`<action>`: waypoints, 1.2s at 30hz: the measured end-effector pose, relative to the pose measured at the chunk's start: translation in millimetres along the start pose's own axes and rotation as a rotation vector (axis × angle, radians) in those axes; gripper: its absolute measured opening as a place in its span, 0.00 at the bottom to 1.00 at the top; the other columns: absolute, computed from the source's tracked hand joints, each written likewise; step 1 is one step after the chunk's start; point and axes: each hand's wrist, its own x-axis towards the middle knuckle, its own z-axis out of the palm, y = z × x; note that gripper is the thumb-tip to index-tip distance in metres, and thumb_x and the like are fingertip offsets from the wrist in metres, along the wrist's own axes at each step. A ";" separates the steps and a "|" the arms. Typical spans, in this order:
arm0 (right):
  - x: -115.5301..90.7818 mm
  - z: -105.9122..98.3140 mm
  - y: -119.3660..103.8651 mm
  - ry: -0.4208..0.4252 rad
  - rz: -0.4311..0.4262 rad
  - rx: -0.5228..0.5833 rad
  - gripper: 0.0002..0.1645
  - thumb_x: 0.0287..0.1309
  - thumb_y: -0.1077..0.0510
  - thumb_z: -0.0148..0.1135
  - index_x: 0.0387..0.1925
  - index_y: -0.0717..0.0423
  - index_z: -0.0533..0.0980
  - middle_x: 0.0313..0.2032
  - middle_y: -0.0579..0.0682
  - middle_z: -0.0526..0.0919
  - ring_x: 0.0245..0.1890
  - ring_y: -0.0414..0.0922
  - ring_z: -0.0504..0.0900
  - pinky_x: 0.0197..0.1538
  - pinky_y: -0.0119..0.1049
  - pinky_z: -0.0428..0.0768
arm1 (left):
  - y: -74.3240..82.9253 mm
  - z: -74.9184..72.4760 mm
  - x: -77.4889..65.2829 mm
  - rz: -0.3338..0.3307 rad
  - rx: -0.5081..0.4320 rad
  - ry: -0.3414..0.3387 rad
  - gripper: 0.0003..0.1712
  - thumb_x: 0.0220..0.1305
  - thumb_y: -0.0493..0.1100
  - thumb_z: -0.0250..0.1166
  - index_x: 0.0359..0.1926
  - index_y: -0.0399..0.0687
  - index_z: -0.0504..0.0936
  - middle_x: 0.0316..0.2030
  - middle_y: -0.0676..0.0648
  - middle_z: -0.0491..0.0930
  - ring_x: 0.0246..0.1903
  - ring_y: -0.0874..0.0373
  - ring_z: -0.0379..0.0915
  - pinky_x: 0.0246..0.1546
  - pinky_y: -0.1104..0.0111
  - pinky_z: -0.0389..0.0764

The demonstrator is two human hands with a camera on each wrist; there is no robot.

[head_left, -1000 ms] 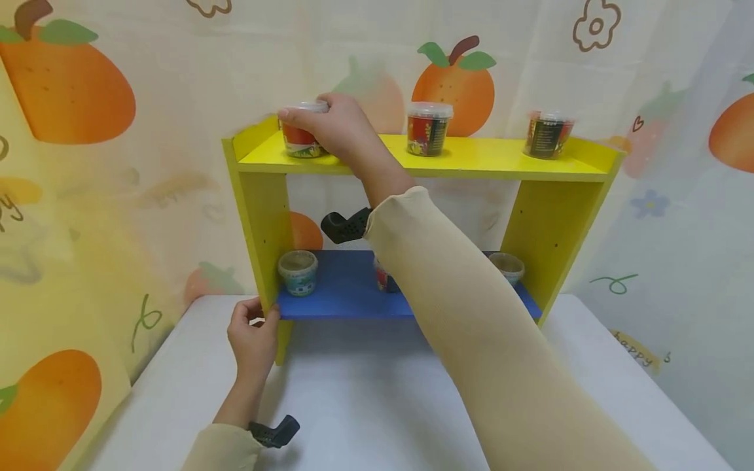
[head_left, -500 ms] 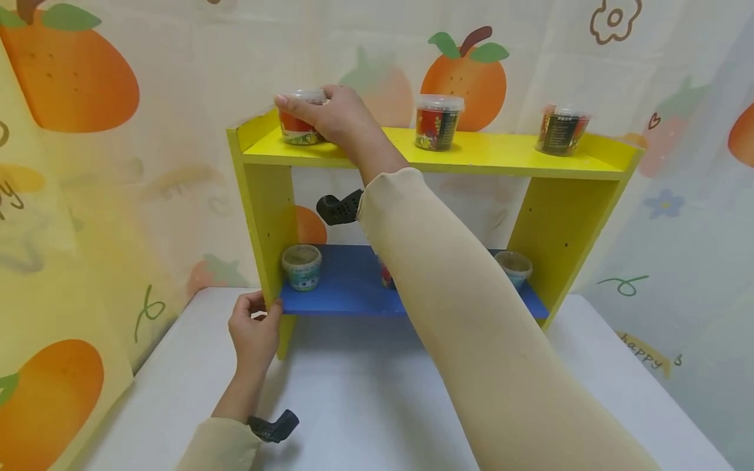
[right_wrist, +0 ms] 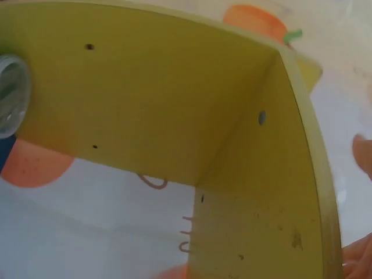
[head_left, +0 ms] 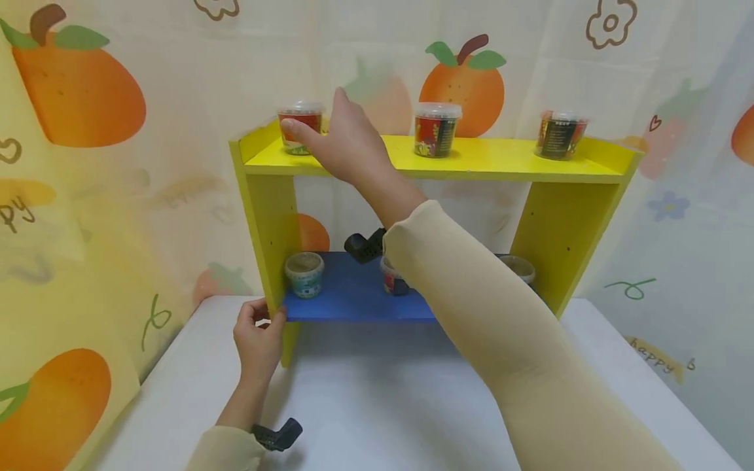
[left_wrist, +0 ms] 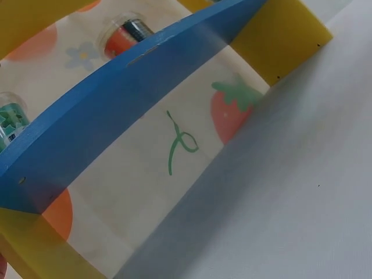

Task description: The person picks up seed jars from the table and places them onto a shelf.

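My right hand (head_left: 356, 140) is at the left end of the yellow top shelf (head_left: 495, 154), thumb and fingers spread apart. Just beyond it stands a red plastic tub with a clear lid (head_left: 302, 121), upright on that shelf, partly covered by the thumb. At the lower left, my left hand (head_left: 259, 337) grips the front edge of the rack's yellow side panel (head_left: 268, 242), with the thumb in front near the blue shelf (head_left: 347, 297). The left wrist view looks under the blue shelf (left_wrist: 116, 99); in the right wrist view only bits of the fingers (right_wrist: 361, 154) show at the right edge.
Two more lidded tubs stand on top, a middle tub (head_left: 437, 131) and a right tub (head_left: 561, 135). On the blue shelf are a green tub (head_left: 305, 275), a red-and-dark tub (head_left: 394, 278) and a tub at right (head_left: 518, 267) behind my sleeve. The rack stands on a white table (head_left: 365, 405).
My right hand has let go of the red tub and drawn back slightly to the right. The tub stays on the top shelf. My left hand keeps its grip on the rack.
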 end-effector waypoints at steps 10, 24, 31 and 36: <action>-69.0 34.5 66.8 0.475 -0.652 -0.308 0.50 0.61 0.38 0.62 0.72 0.65 0.59 0.71 0.62 0.63 0.63 0.55 0.73 0.68 0.48 0.68 | 2.3 -2.2 5.7 0.005 0.047 -0.008 0.16 0.62 0.40 0.67 0.46 0.35 0.76 0.35 0.49 0.76 0.35 0.64 0.70 0.31 0.83 0.72; -187.1 104.9 194.6 0.127 -0.295 -0.109 0.51 0.60 0.36 0.63 0.75 0.53 0.55 0.76 0.53 0.53 0.76 0.57 0.51 0.71 0.61 0.56 | 4.8 -19.2 14.1 0.013 0.238 -0.098 0.18 0.64 0.43 0.65 0.50 0.38 0.74 0.44 0.42 0.78 0.40 0.58 0.71 0.32 0.85 0.69; -206.5 115.9 212.1 0.090 -0.140 -0.091 0.53 0.57 0.33 0.63 0.76 0.50 0.55 0.77 0.52 0.51 0.77 0.58 0.48 0.69 0.69 0.52 | 24.4 -39.0 15.7 0.015 0.498 -0.302 0.26 0.66 0.48 0.63 0.56 0.35 0.70 0.50 0.36 0.76 0.47 0.43 0.73 0.38 0.61 0.77; -208.4 116.3 209.8 0.069 -0.118 -0.133 0.53 0.57 0.30 0.60 0.76 0.49 0.55 0.77 0.52 0.51 0.76 0.59 0.48 0.69 0.70 0.51 | 59.0 -50.2 16.8 0.011 0.771 -0.555 0.40 0.65 0.58 0.62 0.63 0.32 0.63 0.50 0.30 0.74 0.47 0.35 0.72 0.30 0.48 0.78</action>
